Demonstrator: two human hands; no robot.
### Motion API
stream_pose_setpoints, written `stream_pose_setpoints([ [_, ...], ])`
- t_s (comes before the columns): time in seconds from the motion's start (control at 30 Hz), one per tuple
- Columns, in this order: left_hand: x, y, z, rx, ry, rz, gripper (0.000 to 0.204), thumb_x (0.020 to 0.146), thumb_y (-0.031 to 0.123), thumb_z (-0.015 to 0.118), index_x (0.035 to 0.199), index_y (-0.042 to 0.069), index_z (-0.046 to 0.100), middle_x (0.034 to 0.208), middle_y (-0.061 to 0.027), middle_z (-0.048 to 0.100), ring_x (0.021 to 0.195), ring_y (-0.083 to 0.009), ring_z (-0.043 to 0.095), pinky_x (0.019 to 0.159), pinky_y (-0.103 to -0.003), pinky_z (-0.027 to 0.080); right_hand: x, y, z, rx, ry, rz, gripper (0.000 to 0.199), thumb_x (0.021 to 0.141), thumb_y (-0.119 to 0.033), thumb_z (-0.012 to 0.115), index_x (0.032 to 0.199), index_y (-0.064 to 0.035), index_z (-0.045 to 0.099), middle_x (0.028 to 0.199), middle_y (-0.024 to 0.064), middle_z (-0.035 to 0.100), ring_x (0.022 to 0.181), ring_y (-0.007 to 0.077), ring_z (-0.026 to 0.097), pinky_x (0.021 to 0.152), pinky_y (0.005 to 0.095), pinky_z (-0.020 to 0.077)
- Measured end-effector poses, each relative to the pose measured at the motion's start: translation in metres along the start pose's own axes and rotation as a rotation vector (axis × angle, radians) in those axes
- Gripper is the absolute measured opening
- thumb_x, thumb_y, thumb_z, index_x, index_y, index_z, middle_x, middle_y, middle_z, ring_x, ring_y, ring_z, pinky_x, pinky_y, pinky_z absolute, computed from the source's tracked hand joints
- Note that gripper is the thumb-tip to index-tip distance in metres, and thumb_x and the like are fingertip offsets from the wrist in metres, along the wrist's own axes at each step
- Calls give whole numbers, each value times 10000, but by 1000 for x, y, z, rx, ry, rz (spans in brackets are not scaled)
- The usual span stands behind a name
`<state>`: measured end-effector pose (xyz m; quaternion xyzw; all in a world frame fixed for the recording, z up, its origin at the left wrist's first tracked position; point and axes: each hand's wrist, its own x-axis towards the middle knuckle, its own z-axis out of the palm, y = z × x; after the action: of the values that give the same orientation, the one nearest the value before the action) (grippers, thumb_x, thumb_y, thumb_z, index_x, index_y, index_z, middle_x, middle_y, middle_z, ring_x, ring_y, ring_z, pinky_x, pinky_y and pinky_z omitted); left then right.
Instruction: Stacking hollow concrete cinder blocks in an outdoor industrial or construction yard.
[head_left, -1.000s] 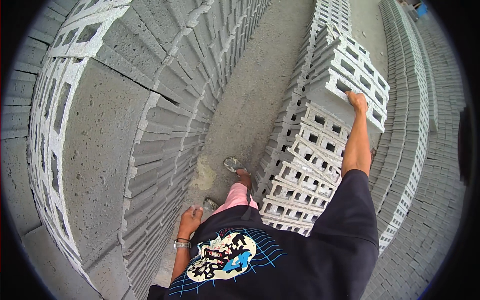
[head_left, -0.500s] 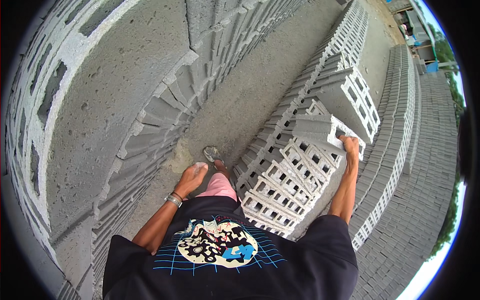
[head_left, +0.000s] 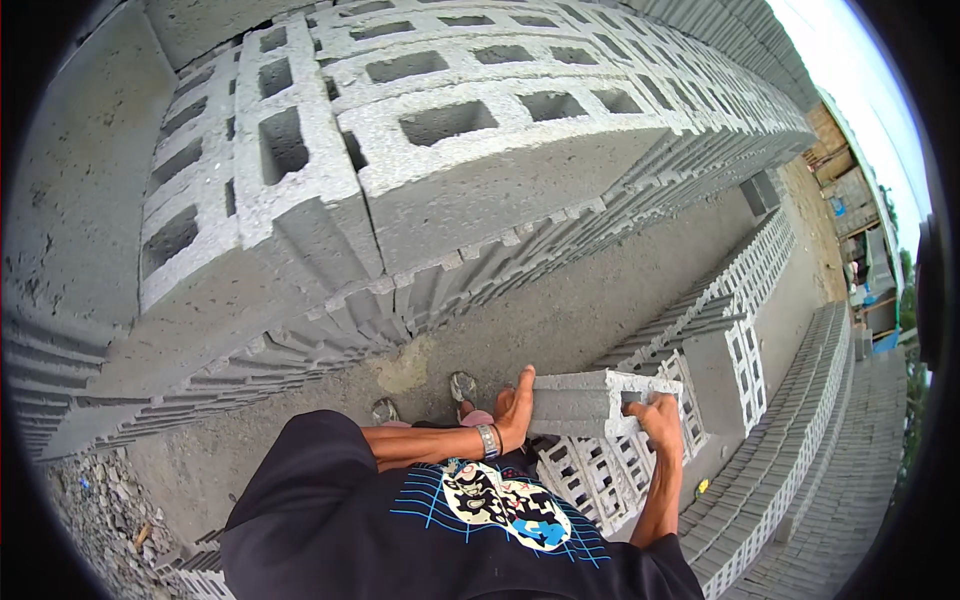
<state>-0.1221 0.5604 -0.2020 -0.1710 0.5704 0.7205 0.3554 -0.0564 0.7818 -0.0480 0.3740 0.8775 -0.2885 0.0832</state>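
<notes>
A grey hollow concrete block (head_left: 575, 402) is between my two hands, above the low row of blocks in front of me. My right hand (head_left: 658, 422) grips its right end, with fingers hooked into a hollow. Against its left end lies my left hand (head_left: 515, 412), palm to the block and thumb side up; the fingers behind it are partly hidden. Below the held block, several hollow blocks (head_left: 610, 475) show their holes. Just right of it, another block (head_left: 728, 370) leans with its holes facing right.
A tall stack of hollow blocks (head_left: 500, 130) rises at the left and far side. Between it and the low row runs a dirt path (head_left: 590, 270). More long rows (head_left: 800, 430) stand at the right. Gravel (head_left: 120, 525) lies at the lower left, and sheds (head_left: 850, 190) stand far right.
My left hand has come from hanging free to the block's left end. The block has been lifted off the row with my right hand in it. My view has turned left.
</notes>
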Motion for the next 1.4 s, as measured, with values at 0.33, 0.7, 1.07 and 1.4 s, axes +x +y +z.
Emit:
stream_pose_setpoints([
  [0.33, -152, 128, -45, -716, -395, 286, 682, 954, 600, 474, 1319, 25, 519, 1252, -133, 586, 1139, -216, 587, 958, -370, 480, -171, -214, -92, -212, 523, -653, 346, 551, -178, 733, 664, 101, 562, 554, 150, 464, 559, 263, 427, 558, 400, 350],
  [0.7, -244, 191, -92, -1244, -267, 1177, 572, 1049, 470, 411, 1406, 25, 453, 1419, -78, 458, 1322, -128, 403, 1142, -325, 273, -223, -381, -120, -67, 427, -1645, 533, 566, -245, 836, 967, 49, 643, 936, 90, 557, 922, 231, 494, 817, 363, 397],
  [1.07, -252, 224, -114, -1286, 347, 1502, 735, 1040, 525, 420, 1555, 48, 200, 1609, -91, 172, 1481, -218, 197, 1224, -423, 124, -236, -553, -50, -234, -231, -2088, 207, 595, -191, 690, 672, 1, 681, 557, 63, 597, 455, 135, 512, 429, 298, 367],
  [1.4, -230, 185, -164, -1016, 345, 1375, 769, 984, 599, 469, 1507, 54, 318, 1520, -126, 353, 1387, -258, 359, 1163, -498, 241, -188, -621, -21, -125, -203, -2443, 337, 726, -348, 730, 815, -25, 771, 722, 92, 606, 753, 199, 586, 726, 356, 493],
])
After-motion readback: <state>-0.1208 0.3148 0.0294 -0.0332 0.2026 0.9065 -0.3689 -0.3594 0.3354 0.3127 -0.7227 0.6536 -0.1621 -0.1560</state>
